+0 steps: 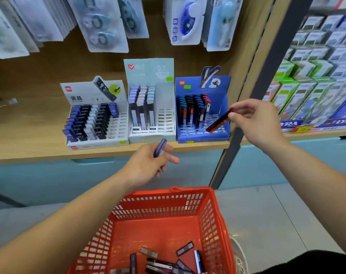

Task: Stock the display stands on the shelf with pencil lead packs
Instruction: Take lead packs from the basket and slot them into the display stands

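Three display stands sit side by side on the wooden shelf: a grey-white one [116, 133] on the left, a pale one [164, 123] in the middle, a blue one [223, 133] on the right, each partly filled with upright lead packs. My right hand [255, 123] pinches a red and black lead pack [219, 120], slanted with its lower end over the blue stand's right-hand slots. My left hand [148, 163] holds a purple-blue lead pack [160, 147] just below the shelf edge, in front of the middle stand.
An orange basket [211, 214] below my arms holds several loose lead packs [168, 262]. Carded correction tapes [100, 22] hang above the stands. A dark upright post [253, 95] divides this bay from boxed goods [310, 89] on the right.
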The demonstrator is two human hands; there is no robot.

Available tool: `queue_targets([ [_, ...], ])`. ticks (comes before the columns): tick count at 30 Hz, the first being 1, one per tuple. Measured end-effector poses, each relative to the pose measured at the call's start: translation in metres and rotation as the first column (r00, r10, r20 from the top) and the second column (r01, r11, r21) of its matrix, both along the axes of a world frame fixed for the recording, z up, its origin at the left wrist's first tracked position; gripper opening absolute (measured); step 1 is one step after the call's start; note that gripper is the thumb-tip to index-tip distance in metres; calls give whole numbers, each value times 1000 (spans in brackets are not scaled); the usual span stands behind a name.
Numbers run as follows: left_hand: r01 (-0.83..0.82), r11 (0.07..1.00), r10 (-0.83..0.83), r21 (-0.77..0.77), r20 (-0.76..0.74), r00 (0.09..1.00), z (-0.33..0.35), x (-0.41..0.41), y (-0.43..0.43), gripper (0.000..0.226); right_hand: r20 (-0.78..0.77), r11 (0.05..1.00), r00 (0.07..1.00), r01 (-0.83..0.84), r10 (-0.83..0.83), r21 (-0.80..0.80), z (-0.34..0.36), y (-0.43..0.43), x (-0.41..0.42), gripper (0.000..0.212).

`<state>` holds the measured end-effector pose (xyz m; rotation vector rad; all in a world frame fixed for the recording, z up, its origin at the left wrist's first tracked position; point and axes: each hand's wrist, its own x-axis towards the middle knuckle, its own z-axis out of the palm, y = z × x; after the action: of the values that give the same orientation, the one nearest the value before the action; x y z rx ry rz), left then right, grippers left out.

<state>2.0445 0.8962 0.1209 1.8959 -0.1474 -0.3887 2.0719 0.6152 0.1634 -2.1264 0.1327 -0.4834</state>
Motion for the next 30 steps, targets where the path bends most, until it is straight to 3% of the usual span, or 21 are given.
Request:
queue_targets([
  [7,-13,1000,12,-27,-41,999,-17,17,-27,12,18,984,1000,-2,5,-178,-10,-7,24,15],
  [15,-62,998,60,12,121,991,-24,58,-44,11,66,949,996,-28,51,-313,-27,10,36,15],
  [24,-46,999,47,-6,167,985,-38,83,-55,14,107,935,989,-58,102,-350,-30,3,40,17],
  [30,-41,999,43,-23,103,994,-48,87,-50,16,135,937,985,-56,108,-344,-35,2,39,17],
])
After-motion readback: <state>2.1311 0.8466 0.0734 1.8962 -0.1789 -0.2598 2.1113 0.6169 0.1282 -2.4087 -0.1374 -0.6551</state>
